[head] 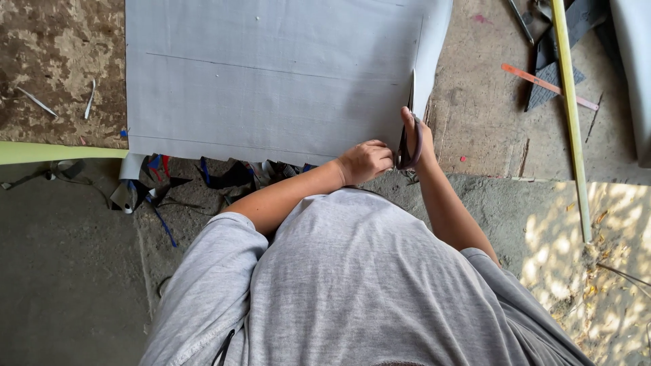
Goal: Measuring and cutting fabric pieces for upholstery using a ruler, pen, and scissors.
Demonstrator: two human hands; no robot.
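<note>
Right hand grips scissors (blades in grey sheet); left hand pins sheet edge.

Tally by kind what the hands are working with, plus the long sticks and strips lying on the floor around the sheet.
Grey sheet: 1
Scissors, in the right hand, left hand beside them: 1
Long yellow-green sticks: 2
Orange strip: 1
Total: 5

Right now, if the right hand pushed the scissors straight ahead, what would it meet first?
The right hand points its scissors up along the cut in the grey sheet; uncut sheet comes first, as far as visible.
</note>
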